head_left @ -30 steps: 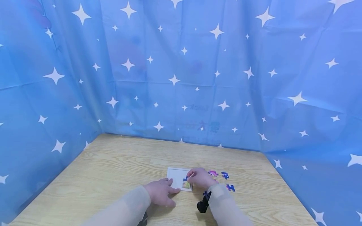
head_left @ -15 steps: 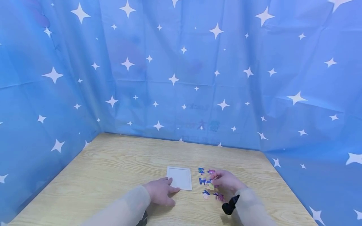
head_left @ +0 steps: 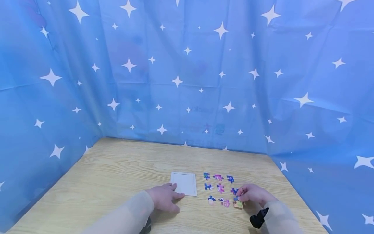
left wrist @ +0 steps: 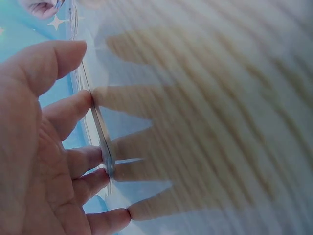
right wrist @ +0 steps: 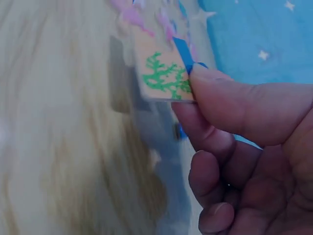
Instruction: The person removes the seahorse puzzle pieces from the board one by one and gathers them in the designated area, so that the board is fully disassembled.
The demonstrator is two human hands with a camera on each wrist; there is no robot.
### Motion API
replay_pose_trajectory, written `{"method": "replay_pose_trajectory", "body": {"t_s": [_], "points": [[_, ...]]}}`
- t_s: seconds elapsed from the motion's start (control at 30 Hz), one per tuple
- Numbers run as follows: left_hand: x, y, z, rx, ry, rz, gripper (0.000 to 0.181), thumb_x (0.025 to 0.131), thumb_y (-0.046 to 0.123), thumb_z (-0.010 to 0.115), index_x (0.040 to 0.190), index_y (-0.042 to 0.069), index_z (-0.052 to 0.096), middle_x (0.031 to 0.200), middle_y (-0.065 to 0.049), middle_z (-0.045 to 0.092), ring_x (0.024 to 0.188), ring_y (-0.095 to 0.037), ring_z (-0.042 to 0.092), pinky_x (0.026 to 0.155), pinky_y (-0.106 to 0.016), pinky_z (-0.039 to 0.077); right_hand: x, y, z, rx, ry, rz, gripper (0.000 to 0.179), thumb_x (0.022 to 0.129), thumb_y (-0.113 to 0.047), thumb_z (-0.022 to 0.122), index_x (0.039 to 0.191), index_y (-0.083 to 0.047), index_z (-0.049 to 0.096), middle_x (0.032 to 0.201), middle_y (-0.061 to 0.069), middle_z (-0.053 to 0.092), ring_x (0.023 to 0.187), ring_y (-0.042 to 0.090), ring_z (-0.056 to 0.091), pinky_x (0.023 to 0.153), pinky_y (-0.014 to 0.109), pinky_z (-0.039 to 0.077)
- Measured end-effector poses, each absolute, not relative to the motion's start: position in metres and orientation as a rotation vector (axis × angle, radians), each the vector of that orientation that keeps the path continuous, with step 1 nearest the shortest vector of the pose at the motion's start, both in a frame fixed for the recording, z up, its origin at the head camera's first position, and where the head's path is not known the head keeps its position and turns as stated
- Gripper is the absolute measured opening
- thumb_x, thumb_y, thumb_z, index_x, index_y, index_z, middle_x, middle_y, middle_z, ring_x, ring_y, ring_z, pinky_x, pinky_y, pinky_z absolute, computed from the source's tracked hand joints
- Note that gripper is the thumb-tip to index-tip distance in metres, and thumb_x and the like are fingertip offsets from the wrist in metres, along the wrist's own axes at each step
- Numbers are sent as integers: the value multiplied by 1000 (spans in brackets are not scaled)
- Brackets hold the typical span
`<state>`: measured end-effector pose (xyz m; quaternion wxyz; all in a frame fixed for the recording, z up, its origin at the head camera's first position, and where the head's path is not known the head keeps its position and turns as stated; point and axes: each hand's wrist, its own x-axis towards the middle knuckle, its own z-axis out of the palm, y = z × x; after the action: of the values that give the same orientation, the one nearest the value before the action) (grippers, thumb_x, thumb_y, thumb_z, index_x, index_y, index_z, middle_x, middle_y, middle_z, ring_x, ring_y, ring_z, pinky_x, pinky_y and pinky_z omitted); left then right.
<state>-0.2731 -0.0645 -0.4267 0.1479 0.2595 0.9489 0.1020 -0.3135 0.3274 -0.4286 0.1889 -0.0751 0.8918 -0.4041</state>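
My right hand (head_left: 255, 194) pinches a jigsaw piece (right wrist: 164, 73) between thumb and index finger, at the right end of the nearest row of pieces. The piece is pale yellow with green seaweed and a blue corner; it is tilted in the right wrist view, with its shadow on the table beside it. My left hand (head_left: 164, 197) lies with spread fingers against the near left corner of a white puzzle frame (head_left: 187, 195). In the left wrist view its fingertips (left wrist: 84, 98) touch the frame's edge and the tabletop.
Several loose jigsaw pieces lie right of the frame in rough rows, among them a pink one (head_left: 220, 188) and a blue one (head_left: 230, 179). A blue star-printed curtain (head_left: 187, 81) encloses the wooden table (head_left: 131, 162) behind and at the sides.
My right hand has lifted the yellow seaweed piece out of the frame and carried it right, past the other pieces. The left hand has stayed at the frame's corner.
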Motion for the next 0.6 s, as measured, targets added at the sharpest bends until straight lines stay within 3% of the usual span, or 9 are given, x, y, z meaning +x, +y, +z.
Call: {"method": "replay_pose_trajectory", "body": {"t_s": [0.37,0.6], "points": [[-271,-66,-427,760,2736,282,56,82,54,60,136,39,54,151,-10,38,139,-30,32,110,-46,32,-308,324,-441,-34,2634,-1101,9,82,-2,70,79,-5,63,81,4,57,76,20,48,70,33,37],[-270,-65,-426,784,2755,259,58,82,57,60,136,39,54,151,-11,38,139,-31,31,110,-47,32,-305,319,-442,52,2696,-1113,11,82,-4,72,82,-3,61,79,6,56,74,21,49,68,33,38]]}}
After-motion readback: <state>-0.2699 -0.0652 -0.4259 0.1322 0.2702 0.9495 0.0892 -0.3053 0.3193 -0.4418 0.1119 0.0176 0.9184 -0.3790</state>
